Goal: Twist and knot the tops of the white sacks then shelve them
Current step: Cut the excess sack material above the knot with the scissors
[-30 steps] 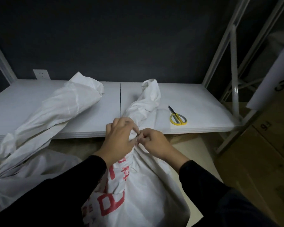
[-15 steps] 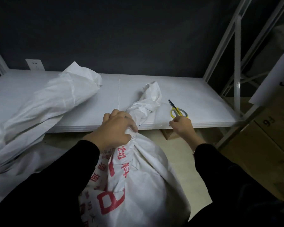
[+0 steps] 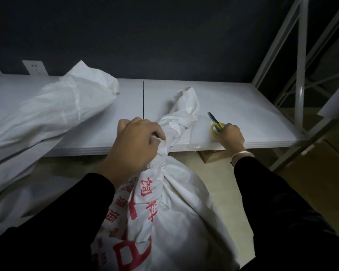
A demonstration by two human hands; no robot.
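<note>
l hand [image 3: 137, 141] fingers curled tight round twisted neck of red-printed sack [image 3: 174, 212], just below shelf [image 3: 243, 106] front edge; sack top flops onto shelf nr front edge, mid. r hand [image 3: 231, 135] fingers curled over yellow scissors [image 3: 215, 125] handle, nr front edge, right side. 2nd sack [image 3: 63, 106] lies on shelf's left part, overhanging front edge.

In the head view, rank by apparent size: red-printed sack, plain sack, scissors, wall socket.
1. Largest: red-printed sack and plain sack, similar; the first is nearer, so unsure.
2. Then: wall socket and scissors, similar; scissors partly hidden.
</note>
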